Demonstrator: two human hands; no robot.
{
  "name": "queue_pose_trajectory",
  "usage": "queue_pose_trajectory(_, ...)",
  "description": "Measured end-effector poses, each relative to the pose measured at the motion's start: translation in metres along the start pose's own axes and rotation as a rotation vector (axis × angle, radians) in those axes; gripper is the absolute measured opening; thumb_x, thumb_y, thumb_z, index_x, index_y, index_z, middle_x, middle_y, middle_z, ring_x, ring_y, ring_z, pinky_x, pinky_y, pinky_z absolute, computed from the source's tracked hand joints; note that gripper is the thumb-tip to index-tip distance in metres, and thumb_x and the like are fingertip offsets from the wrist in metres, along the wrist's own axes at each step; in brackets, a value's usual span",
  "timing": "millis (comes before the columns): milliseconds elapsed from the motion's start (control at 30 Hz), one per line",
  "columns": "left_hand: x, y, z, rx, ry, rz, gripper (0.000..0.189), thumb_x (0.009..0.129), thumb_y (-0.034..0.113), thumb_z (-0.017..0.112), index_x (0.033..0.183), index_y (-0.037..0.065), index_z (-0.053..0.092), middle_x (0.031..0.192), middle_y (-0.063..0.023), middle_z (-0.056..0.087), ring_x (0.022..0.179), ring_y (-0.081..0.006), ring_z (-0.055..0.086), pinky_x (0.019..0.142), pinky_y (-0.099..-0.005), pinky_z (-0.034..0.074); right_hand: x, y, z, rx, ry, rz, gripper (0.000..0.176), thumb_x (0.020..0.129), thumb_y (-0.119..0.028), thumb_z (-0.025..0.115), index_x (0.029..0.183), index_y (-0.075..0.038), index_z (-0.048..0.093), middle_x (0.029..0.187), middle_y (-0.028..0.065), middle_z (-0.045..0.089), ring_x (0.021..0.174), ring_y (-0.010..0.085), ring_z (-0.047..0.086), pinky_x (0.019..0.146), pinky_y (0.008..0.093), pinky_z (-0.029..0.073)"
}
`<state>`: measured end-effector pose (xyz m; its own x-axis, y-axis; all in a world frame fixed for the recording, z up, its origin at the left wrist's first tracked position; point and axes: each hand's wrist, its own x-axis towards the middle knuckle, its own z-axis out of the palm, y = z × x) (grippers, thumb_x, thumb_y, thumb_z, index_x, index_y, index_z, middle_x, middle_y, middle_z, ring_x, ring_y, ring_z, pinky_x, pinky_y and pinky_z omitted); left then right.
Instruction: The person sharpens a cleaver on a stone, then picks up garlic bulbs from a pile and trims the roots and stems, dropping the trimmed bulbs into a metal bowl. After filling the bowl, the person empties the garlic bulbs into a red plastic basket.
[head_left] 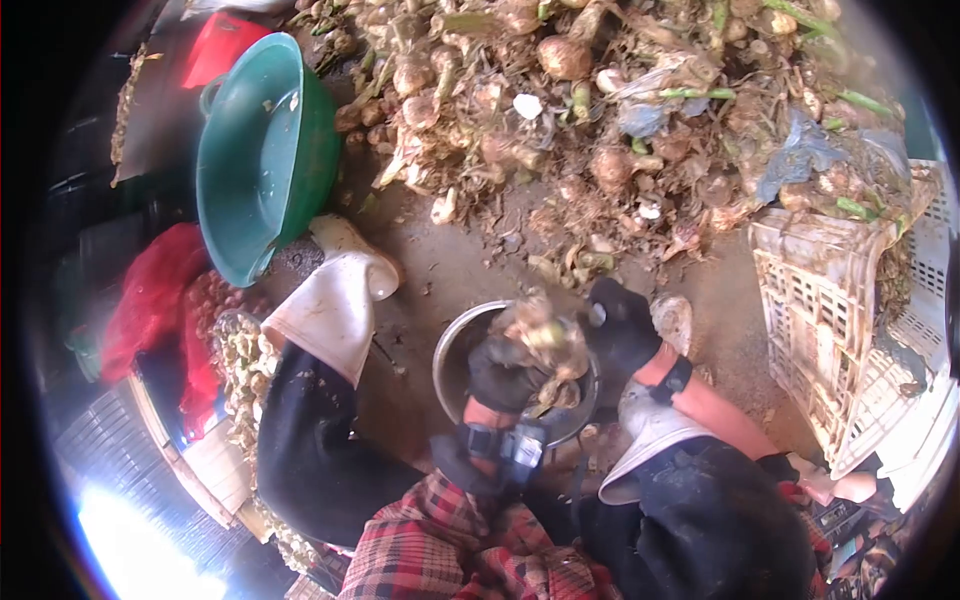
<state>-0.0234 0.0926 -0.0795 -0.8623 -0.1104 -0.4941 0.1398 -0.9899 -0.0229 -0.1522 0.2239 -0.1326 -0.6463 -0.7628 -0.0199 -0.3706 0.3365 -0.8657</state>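
Observation:
Between my knees stands a round metal basin (447, 345). Over it, my left hand (500, 376) in a dark glove is closed around a clump of dirty, papery garlic (548, 345) with stalk bits, blurred by motion. My right hand (622, 328), also in a dark glove, is at the basin's right rim, close beside the clump. Its fingers are curled, and a small pale spot shows at them; what they grip is hidden. A large pile of garlic bulbs (565, 58) with roots and dry stalks lies on the ground ahead.
A green plastic basin (255, 165) leans at the upper left, near a red container (225, 48). Red mesh sacking (160, 295) and smaller pale pieces (248, 385) lie at the left. Dirty white plastic crates (815, 320) stand at the right.

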Motion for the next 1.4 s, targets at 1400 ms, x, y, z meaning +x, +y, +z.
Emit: queue_pose_trajectory(1400,0.060,0.014,-0.005,1.908,-0.003,0.195,0.033,0.085,0.018,0.061,0.118,0.013,0.062,0.113,-0.0068,0.064,0.102,-0.0212,0.061,0.090,-0.0336,0.047,0.025,-0.025,-0.062,-0.230,0.031,-0.156,0.026,0.061,-0.011,0.070,0.080,-0.008,0.053,0.078,0.0106,0.055,0.066,0.0317,0.060,0.054,0.0403,0.049)
